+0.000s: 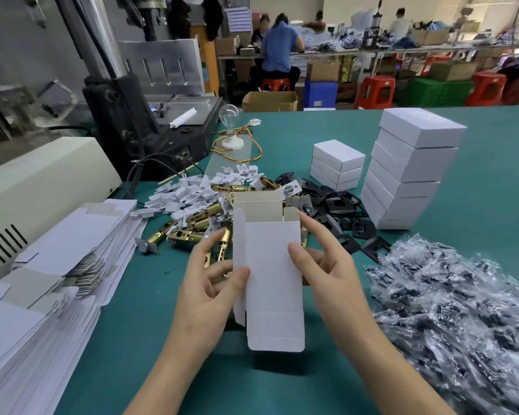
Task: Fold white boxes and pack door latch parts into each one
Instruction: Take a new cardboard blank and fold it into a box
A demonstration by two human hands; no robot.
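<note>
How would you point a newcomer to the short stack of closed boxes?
Find the tall leaning tower of white boxes on the right of the green table. Just left of it stands the short stack. It is only three boxes high, and black plates lie at its near foot.

A teal surface (pixel 492 205) stretches back to red stools (pixel 375 91), green crates (pixel 441 91) and a carton (pixel 270 101). People (pixel 279 46) sit at a cluttered far surface (pixel 432 49).
</note>
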